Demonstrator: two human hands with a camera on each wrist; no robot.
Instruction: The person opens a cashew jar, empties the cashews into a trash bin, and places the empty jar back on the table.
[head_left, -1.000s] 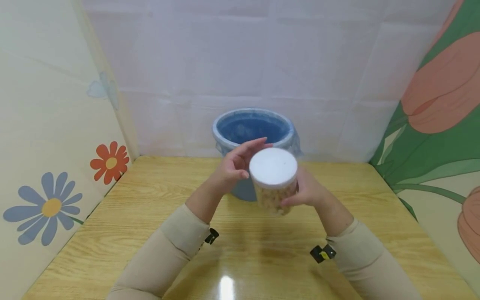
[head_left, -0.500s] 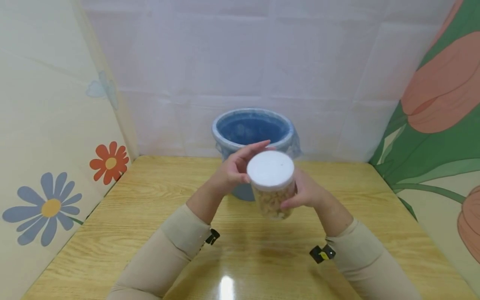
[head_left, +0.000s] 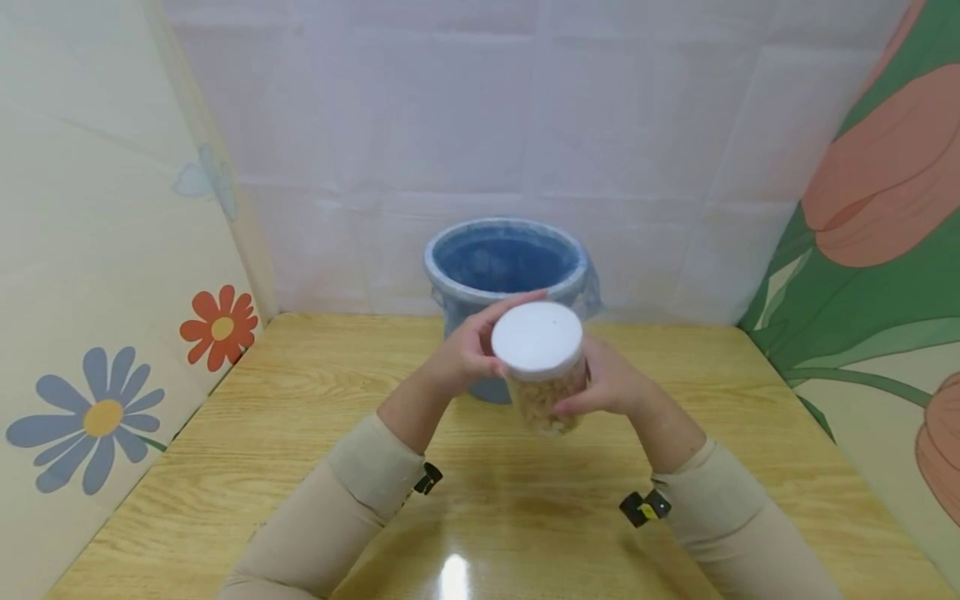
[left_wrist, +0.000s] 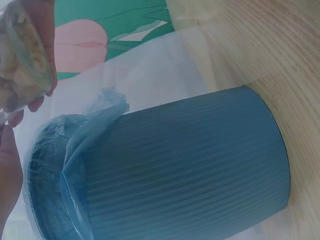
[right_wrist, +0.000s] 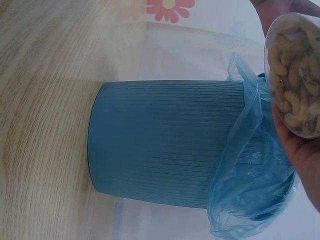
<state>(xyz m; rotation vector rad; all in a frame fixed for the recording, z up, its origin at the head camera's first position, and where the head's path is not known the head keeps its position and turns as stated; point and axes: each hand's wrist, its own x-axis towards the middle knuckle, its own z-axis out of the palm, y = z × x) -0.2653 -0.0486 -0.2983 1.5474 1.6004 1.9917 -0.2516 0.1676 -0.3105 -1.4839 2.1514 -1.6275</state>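
Observation:
A clear jar of cashews [head_left: 546,400] with a white lid [head_left: 537,337] is held above the table, slightly tilted. My right hand [head_left: 617,379] grips the jar's right side, its thumb across the front. My left hand [head_left: 468,354] holds the lid's left edge, with the thumb at the near rim and the fingers reaching round behind. In the right wrist view, the cashews [right_wrist: 295,75] show through the jar wall. The left wrist view catches only part of the jar [left_wrist: 22,60] at its edge. The far sides of both hands' grips are hidden.
Behind the jar, a ribbed blue trash bin [left_wrist: 190,160] stands upright on the wooden table [head_left: 315,392]. A thin blue bag [right_wrist: 250,165] lines it and folds over its rim. A white sheet [head_left: 450,100] hangs at the back, with flower-printed panels on either side.
The jar has shifted a little to the left and downward with my right hand. My left hand has come in against the lid, closing the small gap at its thumb.

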